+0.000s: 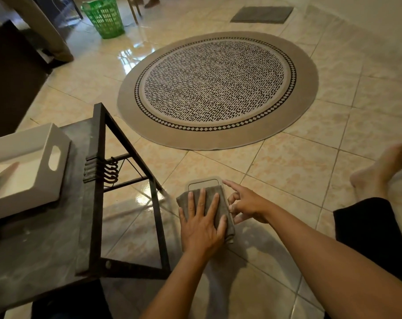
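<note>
Two hands work low over a tiled floor [287, 166], just in front of a seated person whose bare foot [377, 171] and black trouser leg [375, 231] show at the right. The left hand [201, 226] lies flat on a folded grey cloth [218, 201], fingers straight and slightly spread, palm pressing down. The cloth covers most of a flat beige case [203, 181] that rests on the floor, with only its far end, rounded at the corners, showing beyond the fingertips. The right hand [246, 203] sits just beside the cloth on its right. Its index finger [230, 185] is stretched out and touches the far right corner of the case, while the other fingers are curled in against the edge of the cloth; whether they grip that edge cannot be told. To the left stands a low table [34, 261] with a dark stone-like top and a black metal frame [96, 180], and on it sits a white tray [63, 143] with a cut-out handle. Beyond the hands a round patterned rug [218, 88] lies on the tiles, well apart from the case. Farther back are a green basket [105, 17] and a grey mat [262, 14].
</note>
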`<state>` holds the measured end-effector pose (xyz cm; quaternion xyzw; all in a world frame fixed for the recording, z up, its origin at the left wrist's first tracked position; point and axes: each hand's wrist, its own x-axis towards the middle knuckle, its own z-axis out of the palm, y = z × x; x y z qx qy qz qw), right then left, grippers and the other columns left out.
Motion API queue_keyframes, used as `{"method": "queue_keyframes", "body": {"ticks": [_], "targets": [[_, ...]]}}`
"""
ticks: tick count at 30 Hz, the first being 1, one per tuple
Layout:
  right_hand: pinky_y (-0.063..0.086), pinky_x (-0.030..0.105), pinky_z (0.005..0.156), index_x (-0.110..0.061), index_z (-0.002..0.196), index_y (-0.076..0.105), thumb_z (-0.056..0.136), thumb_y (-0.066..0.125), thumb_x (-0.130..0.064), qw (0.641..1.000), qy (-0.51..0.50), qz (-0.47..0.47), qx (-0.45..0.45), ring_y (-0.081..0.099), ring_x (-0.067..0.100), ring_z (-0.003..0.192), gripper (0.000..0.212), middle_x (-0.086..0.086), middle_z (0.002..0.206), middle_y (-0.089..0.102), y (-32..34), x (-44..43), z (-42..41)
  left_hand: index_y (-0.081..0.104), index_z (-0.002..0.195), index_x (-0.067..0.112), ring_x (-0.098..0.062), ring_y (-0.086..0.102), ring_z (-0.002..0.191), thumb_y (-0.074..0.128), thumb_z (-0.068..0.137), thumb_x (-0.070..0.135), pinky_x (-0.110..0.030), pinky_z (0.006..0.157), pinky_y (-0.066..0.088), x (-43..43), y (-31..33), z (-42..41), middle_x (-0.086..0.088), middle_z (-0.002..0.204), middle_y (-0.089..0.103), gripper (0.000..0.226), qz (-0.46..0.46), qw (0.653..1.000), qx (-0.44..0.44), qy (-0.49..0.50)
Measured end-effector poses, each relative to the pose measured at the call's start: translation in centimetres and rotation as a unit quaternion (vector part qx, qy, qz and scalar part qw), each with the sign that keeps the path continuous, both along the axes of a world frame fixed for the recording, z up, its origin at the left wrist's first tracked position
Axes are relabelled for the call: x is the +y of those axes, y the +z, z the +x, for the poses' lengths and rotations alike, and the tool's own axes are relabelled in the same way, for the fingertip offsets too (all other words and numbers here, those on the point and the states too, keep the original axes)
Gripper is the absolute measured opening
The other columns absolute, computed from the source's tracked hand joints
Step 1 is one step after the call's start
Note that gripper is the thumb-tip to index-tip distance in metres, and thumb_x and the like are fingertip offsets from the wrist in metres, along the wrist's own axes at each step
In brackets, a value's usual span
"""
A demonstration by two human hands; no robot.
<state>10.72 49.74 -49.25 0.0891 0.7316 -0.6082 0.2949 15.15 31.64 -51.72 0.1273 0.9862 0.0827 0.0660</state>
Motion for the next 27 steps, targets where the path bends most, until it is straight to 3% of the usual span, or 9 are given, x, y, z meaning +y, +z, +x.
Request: {"method": "queue_keyframes", "body": {"ticks": [3, 6, 12, 17, 23, 27], "targets": [[0.060, 0.054, 0.073, -0.039, 0.152, 0.027, 0.084, 0.052, 0.018, 1.000, -0.006, 0.001, 0.003, 0.061, 0.023, 0.071, 0.092, 0.011, 0.089, 0.051, 0.0, -0.1, -0.1, -0.016, 0.150, 0.048, -0.022, -0.036, 0.143, 0.014, 0.094, 0.064, -0.050, 0.112, -0.024, -0.1, -0.5, 1.1, 0.004, 0.163, -0.023, 0.066, 0.011, 1.000, 0.000, -0.001], [0.059, 0.059, 0.080, -0.039, 0.152, 0.025, 0.083, 0.049, 0.018, 1.000, -0.005, 0.002, 0.003, 0.061, 0.030, 0.080, 0.093, 0.014, 0.096, 0.052, 0.0, 0.1, -0.1, -0.018, 0.149, 0.048, -0.022, -0.036, 0.143, 0.014, 0.097, 0.061, -0.055, 0.114, -0.020, 0.7, -0.6, 0.8, 0.007, 0.161, -0.026, 0.063, 0.002, 1.000, 0.010, -0.023], [0.063, 0.041, 0.064, -0.037, 0.153, 0.025, 0.085, 0.054, 0.016, 1.000, -0.019, -0.013, 0.006, 0.063, 0.023, 0.074, 0.091, 0.013, 0.092, 0.053, 0.1, -0.1, 0.1, -0.017, 0.151, 0.044, -0.022, -0.038, 0.142, 0.010, 0.096, 0.062, -0.051, 0.114, -0.023, -0.2, -0.4, -0.1, 0.005, 0.162, -0.026, 0.064, -0.003, 1.000, 0.000, -0.010], [0.057, 0.030, 0.056, -0.035, 0.154, 0.023, 0.082, 0.050, 0.018, 1.000, -0.003, -0.016, -0.002, 0.067, 0.019, 0.084, 0.094, 0.007, 0.104, 0.062, 0.2, 0.2, -0.1, -0.016, 0.152, 0.043, -0.023, -0.034, 0.144, 0.011, 0.098, 0.059, -0.055, 0.117, -0.017, 1.9, -0.8, 0.7, 0.005, 0.162, -0.025, 0.063, -0.002, 0.999, 0.007, -0.032], [0.063, 0.040, 0.067, -0.034, 0.154, 0.022, 0.085, 0.049, 0.019, 1.000, -0.007, -0.028, -0.010, 0.065, 0.026, 0.084, 0.092, 0.012, 0.098, 0.054, 0.1, 0.2, 0.0, -0.017, 0.151, 0.044, -0.022, -0.036, 0.143, 0.013, 0.097, 0.059, -0.051, 0.115, -0.022, 0.4, -0.4, 0.2, 0.005, 0.161, -0.028, 0.064, -0.002, 1.000, -0.002, -0.012], [0.060, 0.033, 0.061, -0.036, 0.154, 0.021, 0.084, 0.046, 0.021, 0.999, 0.006, -0.037, -0.014, 0.067, 0.026, 0.101, 0.094, 0.009, 0.131, 0.055, 0.2, 0.2, -0.2, -0.018, 0.151, 0.045, -0.023, -0.035, 0.144, 0.013, 0.099, 0.052, -0.053, 0.116, -0.020, 1.7, -0.7, 0.7, 0.006, 0.161, -0.026, 0.061, 0.001, 0.999, -0.003, -0.035]]}}
